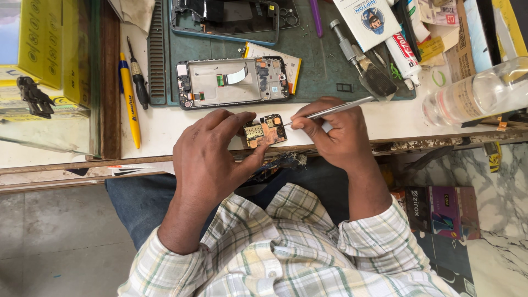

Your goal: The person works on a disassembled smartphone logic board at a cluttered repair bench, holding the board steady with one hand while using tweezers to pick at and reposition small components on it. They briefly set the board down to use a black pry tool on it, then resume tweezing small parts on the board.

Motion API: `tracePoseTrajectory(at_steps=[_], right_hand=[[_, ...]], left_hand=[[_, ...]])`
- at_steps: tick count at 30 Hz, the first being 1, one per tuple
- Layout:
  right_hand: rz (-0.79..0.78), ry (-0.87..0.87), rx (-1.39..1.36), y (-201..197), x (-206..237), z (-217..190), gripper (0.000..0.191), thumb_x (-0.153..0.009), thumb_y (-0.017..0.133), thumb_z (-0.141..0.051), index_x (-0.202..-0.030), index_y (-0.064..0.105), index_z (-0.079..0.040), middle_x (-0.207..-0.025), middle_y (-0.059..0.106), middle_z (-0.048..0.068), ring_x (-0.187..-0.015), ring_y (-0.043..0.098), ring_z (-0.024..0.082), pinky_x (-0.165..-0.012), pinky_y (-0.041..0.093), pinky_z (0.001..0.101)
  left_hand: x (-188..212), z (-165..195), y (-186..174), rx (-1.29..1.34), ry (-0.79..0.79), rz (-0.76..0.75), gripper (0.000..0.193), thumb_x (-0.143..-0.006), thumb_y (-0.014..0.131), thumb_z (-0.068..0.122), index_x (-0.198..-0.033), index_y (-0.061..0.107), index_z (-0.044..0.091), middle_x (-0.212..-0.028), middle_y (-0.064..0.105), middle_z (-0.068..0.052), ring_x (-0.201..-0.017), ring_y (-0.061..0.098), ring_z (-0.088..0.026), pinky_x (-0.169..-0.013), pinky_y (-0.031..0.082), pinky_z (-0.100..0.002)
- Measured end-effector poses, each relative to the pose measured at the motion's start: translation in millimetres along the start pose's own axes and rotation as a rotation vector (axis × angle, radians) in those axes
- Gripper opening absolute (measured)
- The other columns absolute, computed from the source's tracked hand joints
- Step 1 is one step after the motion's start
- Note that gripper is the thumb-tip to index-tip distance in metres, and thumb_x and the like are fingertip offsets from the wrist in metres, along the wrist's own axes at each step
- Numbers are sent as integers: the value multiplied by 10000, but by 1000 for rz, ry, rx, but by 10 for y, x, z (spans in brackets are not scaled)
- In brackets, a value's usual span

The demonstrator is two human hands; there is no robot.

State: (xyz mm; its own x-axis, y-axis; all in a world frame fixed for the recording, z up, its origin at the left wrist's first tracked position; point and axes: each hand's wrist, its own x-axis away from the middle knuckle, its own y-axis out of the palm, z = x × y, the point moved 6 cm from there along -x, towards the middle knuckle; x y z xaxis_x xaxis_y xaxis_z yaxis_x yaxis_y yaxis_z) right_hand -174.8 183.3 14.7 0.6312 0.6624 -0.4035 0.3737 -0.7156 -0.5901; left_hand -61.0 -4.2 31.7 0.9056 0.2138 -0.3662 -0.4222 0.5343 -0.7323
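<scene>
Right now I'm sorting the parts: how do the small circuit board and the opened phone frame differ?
The circuit board is small, coppery, and pinched in the left hand at the table's edge; the phone frame is larger, silvery-grey, and lies untouched on the green mat. Tweezers in the right hand reach the board only. Both show bare electronics.

Opened phone frame (234,82) on green work mat (324,66). Second phone shell (224,19) above it. Yellow pen (130,102) beside black screwdriver (138,80) at left. Clear bottle (478,93) lying right. Putty knife (366,69), blade possibly dirty.
</scene>
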Motion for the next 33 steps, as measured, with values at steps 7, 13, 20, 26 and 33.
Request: tracePoseTrajectory(at_steps=[7,13,20,26,33], right_hand=[[11,8,2,2,0,-12,85,-995,765,-115,-992,761,-30,-879,734,67,-715,654,116,-621,502,252],[35,-62,6,-11,-1,-48,115,-1018,764,-141,-991,751,-31,-915,758,70,-780,673,138,-696,513,269],[4,-4,36,26,-14,-27,111,-1000,767,-137,-989,762,-27,-878,740,70,-714,663,118,-622,510,254],[9,15,9,7,4,-16,94,-991,767,-118,-994,761,-24,-875,728,68,-697,644,121,-612,503,264],[-1,4,52,22,-21,-33,104,-991,768,-122,-967,765,-21,-860,754,65,-696,659,129,-614,508,269]], left_hand=[[0,-6,5,3,1,1,447,-781,878,379,-1120,781,104,-845,702,-13,-729,705,-179,-625,547,-355],[0,-6,-3,5,5,8,449,-781,880,383,-1117,781,102,-845,700,-16,-730,703,-187,-624,542,-360],[-1,-1,-6,3,1,2,457,-776,881,389,-1117,780,102,-847,697,-17,-736,703,-190,-628,540,-361],[1,-14,10,-3,-13,-13,462,-772,882,388,-1124,780,107,-849,701,-16,-727,702,-187,-620,539,-358],[-4,-9,17,-3,-2,-11,452,-781,882,389,-1121,777,110,-848,696,-11,-735,705,-174,-626,542,-352]])
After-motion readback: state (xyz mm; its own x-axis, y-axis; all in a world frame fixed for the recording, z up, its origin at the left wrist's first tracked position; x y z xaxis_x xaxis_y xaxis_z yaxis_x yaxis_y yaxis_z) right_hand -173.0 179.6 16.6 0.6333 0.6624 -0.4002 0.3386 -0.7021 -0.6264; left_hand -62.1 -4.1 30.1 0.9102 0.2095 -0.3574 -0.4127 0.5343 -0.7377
